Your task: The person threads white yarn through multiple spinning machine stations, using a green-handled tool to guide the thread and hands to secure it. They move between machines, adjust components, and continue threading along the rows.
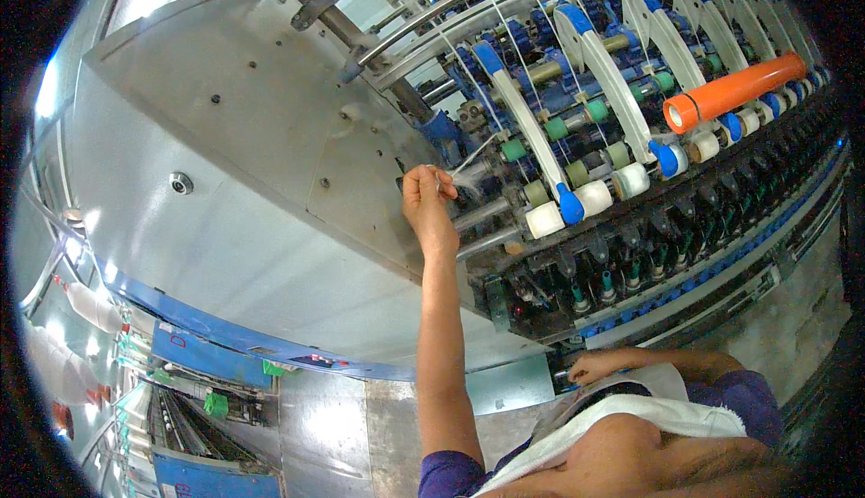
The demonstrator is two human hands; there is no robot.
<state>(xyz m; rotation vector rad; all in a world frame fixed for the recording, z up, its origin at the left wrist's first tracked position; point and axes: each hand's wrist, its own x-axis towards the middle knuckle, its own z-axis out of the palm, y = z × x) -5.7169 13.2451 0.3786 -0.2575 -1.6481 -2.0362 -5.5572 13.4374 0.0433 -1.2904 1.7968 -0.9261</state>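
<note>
My left hand [428,196] is raised over the end of a spinning machine, its thumb and fingers pinched together. From the pinch a white strand of fibre [474,157] runs up toward the first green roller [514,149]. Loose wisps of fibre hang beside the fingertips. White rollers [543,220] under a grey pressure arm [530,120] with blue ends lie just right of this hand. Lower down, close to my waist, my right hand [595,367] is curled closed by the machine's front edge. What it holds, if anything, is hidden.
A large grey metal housing [243,129] fills the left side. An orange tube [734,93] lies across the pressure arms at right. Dark spindles [633,273] line the machine's front. Another machine with blue panels [207,354] stands at lower left, beyond the grey floor [324,426].
</note>
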